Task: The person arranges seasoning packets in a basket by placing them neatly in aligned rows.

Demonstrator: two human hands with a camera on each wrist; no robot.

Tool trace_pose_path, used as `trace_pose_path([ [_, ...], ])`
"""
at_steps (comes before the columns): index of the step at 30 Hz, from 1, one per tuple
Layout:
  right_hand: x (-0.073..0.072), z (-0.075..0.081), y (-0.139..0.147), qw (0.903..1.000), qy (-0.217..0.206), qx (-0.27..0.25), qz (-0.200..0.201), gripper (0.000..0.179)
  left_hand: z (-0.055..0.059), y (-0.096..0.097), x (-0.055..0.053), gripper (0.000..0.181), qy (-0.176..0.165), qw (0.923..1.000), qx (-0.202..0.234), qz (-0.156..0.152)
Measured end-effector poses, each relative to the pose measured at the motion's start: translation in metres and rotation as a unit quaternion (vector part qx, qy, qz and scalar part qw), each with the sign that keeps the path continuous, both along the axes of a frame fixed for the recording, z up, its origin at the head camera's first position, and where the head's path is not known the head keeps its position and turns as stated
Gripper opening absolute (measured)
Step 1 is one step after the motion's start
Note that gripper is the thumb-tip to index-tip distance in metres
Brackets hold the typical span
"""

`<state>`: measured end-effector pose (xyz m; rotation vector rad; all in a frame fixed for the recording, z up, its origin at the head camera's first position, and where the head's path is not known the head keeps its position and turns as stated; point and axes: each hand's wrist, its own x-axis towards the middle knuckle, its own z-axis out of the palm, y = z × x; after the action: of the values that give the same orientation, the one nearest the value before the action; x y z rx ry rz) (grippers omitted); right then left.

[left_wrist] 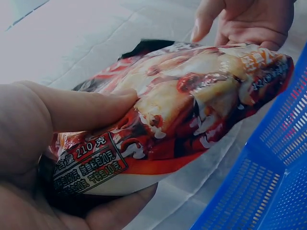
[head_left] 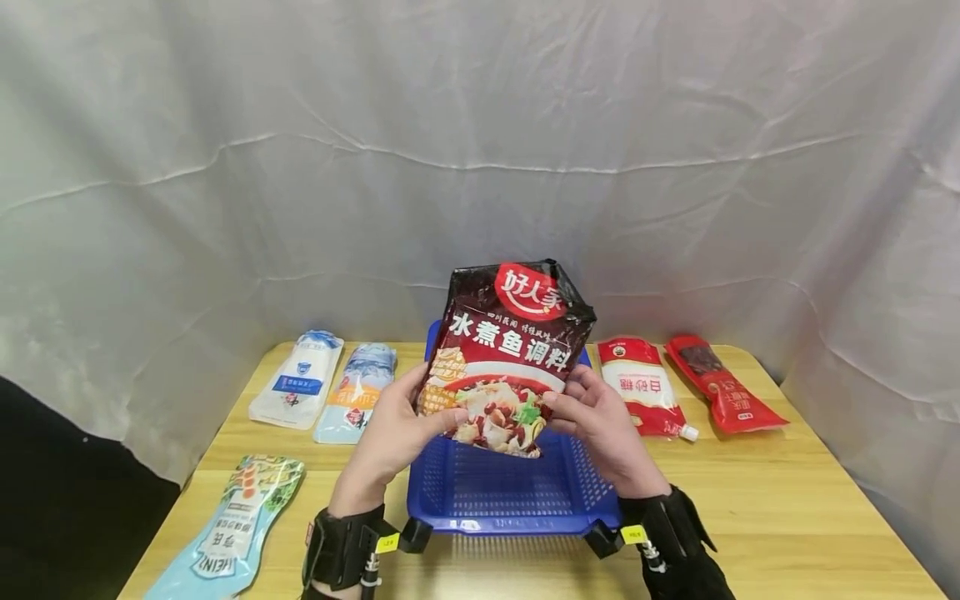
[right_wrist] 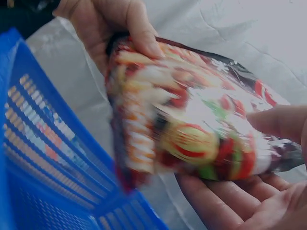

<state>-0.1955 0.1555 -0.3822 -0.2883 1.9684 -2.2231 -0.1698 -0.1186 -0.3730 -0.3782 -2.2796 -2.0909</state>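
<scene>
A dark red and black seasoning packet [head_left: 517, 354] with a picture of fish in red broth is held up over the blue plastic basket [head_left: 510, 521], its front facing me. My left hand [head_left: 397, 429] grips the lower left edge, the thumb on the front and the fingers behind. At the lower right edge my right hand [head_left: 606, 429] holds it too, and in the right wrist view its thumb [right_wrist: 278, 120] lies on the front with the fingers underneath. Glossy and slightly bulging, the packet [left_wrist: 177, 105] hides part of both hands.
Left of the basket lie a white-and-blue bag [head_left: 300, 379], a blue-and-orange bag [head_left: 356, 396] and a light blue Heinz pouch [head_left: 232, 533]. To its right are a red-and-white spouted sugar pouch [head_left: 639, 385] and a red packet [head_left: 723, 387]. Grey cloth [head_left: 480, 208] hangs behind the wooden table [head_left: 765, 508].
</scene>
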Motion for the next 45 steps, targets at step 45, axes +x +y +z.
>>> trace_pose_path([
  [45, -0.108, 0.048, 0.035, 0.9677, 0.145, 0.206, 0.001, 0.050, -0.021, -0.033, -0.013, 0.072, 0.194, 0.8972, -0.385, 0.094],
])
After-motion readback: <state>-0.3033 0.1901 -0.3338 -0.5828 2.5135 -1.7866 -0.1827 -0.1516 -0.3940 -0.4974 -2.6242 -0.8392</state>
